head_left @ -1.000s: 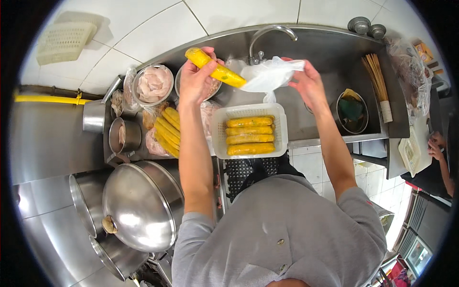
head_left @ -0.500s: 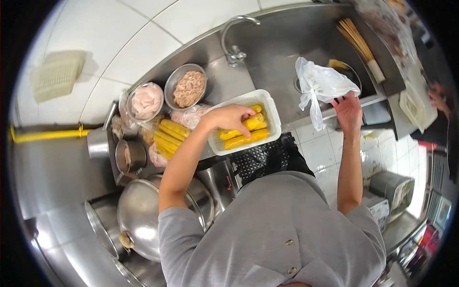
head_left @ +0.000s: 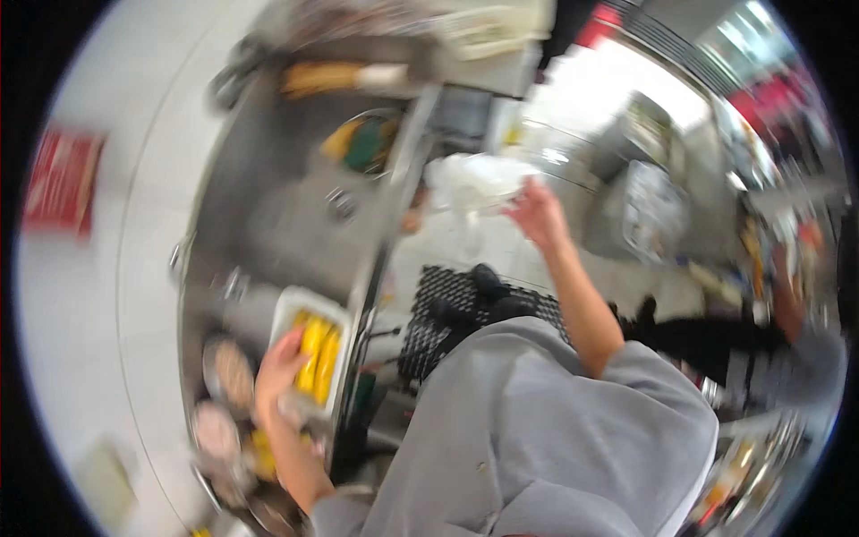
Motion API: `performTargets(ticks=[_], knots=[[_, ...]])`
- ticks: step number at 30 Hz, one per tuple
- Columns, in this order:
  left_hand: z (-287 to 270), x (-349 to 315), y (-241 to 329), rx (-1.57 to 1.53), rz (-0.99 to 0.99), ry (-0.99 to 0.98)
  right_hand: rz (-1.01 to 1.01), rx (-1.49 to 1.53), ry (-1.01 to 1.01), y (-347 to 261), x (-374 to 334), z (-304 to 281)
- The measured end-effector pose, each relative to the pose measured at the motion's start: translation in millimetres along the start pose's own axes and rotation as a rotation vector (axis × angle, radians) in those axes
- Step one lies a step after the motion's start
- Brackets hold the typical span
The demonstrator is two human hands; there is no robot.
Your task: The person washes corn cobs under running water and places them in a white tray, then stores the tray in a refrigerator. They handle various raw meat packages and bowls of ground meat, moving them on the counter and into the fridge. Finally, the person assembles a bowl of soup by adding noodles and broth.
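Note:
My left hand reaches over the near side of a white plastic basket and touches the yellow film-wrapped rolls inside it. Motion blur smears its fingers, so whether they grip a roll is unclear. Held out to the right over the floor, my right hand pinches the edge of a knotted white plastic bag. What the bag contains, if anything, does not show.
The steel sink holds a round bowl with green and yellow pads and a bundle of thin sticks. Bowls of minced meat and pale meat stand beside the basket. Another person works at the right.
My view has swung to the right, showing more floor and the other person. My right hand has carried the white bag away from above the sink; my left hand stays at the basket.

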State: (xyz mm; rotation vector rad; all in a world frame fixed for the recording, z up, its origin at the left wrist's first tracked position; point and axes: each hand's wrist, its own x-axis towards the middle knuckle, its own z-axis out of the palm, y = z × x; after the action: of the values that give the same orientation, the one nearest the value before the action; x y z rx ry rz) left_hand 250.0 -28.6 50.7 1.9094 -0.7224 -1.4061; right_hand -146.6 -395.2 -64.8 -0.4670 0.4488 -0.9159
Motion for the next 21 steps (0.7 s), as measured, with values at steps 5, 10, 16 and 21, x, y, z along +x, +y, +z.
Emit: performTargets(ticks=[5,10,16,21], knots=[[20,-12,20,0.440,0.051,0.152,-0.131,-0.042,0.434,-65,-35,-64],[9,-5,-5,0.343,0.103,0.286,-0.502,0.134,0.420,-180,-83,-281],[-17,27,-45,0.821,0.039,0.232,-0.493,-0.946,1.641,-301,-169,-420],[2,-22,-3,0.928,0.072,0.329,-0.195,-0.565,1.076,-197,-111,-357]])
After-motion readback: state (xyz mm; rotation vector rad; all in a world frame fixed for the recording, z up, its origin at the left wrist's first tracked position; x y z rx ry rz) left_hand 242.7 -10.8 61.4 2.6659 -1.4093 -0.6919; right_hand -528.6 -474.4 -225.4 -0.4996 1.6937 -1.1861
